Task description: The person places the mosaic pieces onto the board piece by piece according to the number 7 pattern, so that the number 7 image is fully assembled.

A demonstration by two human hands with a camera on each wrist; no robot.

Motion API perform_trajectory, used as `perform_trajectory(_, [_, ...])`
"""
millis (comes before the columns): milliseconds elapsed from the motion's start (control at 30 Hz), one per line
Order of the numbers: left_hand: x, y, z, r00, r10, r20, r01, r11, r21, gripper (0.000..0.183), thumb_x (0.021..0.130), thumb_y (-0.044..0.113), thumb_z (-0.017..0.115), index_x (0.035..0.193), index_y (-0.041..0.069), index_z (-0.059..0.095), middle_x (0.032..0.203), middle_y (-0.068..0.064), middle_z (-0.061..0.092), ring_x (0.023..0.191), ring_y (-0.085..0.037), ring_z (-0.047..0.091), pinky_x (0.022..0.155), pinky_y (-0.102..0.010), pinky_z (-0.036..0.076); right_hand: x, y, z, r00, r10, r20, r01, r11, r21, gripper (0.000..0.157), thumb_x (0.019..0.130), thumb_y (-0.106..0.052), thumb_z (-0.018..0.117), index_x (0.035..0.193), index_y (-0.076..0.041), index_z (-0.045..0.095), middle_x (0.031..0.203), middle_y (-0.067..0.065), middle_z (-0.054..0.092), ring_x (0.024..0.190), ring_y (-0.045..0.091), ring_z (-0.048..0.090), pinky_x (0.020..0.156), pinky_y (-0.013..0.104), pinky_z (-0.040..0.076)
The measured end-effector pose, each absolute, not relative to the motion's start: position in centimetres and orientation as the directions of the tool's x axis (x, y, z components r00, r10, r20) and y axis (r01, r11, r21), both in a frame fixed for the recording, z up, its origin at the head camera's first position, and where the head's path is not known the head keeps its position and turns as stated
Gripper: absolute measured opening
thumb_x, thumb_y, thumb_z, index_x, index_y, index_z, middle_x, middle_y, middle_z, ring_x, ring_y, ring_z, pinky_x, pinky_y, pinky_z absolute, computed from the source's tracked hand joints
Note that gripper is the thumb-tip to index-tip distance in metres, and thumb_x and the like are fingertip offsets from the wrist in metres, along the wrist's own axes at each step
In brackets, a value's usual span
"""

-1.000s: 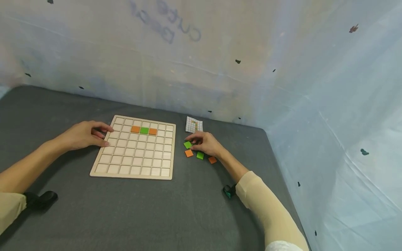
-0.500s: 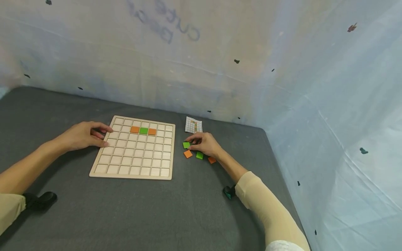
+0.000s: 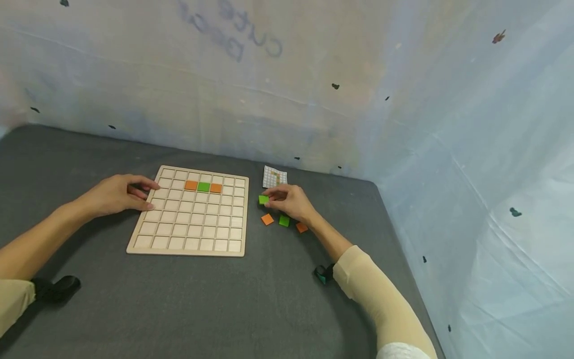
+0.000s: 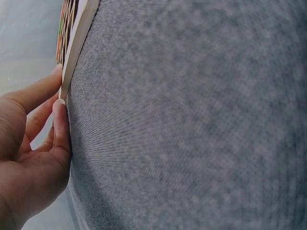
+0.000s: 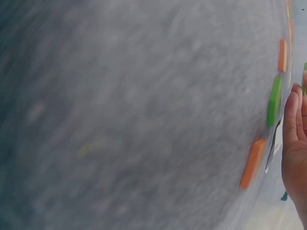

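Observation:
A pale wooden grid board lies on the dark cloth, with two orange tiles and a green tile between them in its second row from the back. My left hand touches the board's left rim with thumb and forefinger spread apart; the left wrist view has these fingertips right at the board's edge. Right of the board, my right hand pinches another green tile between thumb and fingers, held above the cloth. In the right wrist view this hand is partly cut off.
Below the right hand lie a loose orange tile, a green tile and a second orange tile. Behind it sits a small printed grid card, partly covered by the hand. Pale hanging sheets border the table at back and right.
The right hand has picked up the green tile beside the board and raised it slightly away from the loose tiles. My left hand stays on the board's rim.

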State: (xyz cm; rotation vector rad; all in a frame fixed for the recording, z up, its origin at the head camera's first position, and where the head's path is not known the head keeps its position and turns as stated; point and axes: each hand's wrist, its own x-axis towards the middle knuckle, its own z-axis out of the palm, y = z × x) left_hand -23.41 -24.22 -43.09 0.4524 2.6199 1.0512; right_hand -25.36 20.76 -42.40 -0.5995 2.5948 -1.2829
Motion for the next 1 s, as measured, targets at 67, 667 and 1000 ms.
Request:
perform_trajectory(67, [-23.4, -24.2, -43.1, -0.910, 0.394, -0.133, 0.188, 0.675, 0.713, 0.067, 0.086, 0.037, 0.079, 0.138, 0.002, 0.055, 0.130, -0.022, 0.054, 0.111, -0.036, 0.058, 0.078, -0.035, 0.050, -25.4, 20.5, -42.4, -0.899, -0.437, 0.033, -0.287, 0.529, -0.798, 0.027, 0.089, -0.015, 0.077, 0.116, -0.013, 0.073, 0.105, 0.002, 0.069, 0.094, 0.015, 0.067, 0.077, 0.029, 0.055])
perform_trajectory(667, [-23.3, -23.5, -43.2, -0.905, 0.414, -0.100, 0.218, 0.652, 0.726, 0.065, 0.087, 0.036, 0.078, 0.137, 0.002, 0.056, 0.129, -0.021, 0.054, 0.110, -0.034, 0.058, 0.076, -0.031, 0.050, -24.9, 15.3, -41.7, -0.899, -0.426, 0.106, -0.331, 0.500, -0.800, 0.028, 0.089, -0.012, 0.076, 0.117, -0.010, 0.072, 0.113, 0.004, 0.069, 0.097, 0.014, 0.066, 0.080, 0.026, 0.054])
perform_trajectory(1000, [-23.2, -24.1, -43.7, -0.917, 0.386, -0.103, 0.195, 0.657, 0.729, 0.065, 0.085, 0.040, 0.079, 0.137, 0.007, 0.059, 0.127, -0.018, 0.058, 0.099, -0.012, 0.059, 0.074, -0.028, 0.051, -25.0, 12.2, -42.1, -0.885, -0.458, 0.085, -0.355, 0.546, -0.759, 0.027, 0.091, -0.013, 0.075, 0.117, -0.009, 0.073, 0.112, 0.006, 0.066, 0.096, 0.013, 0.067, 0.076, 0.021, 0.053])
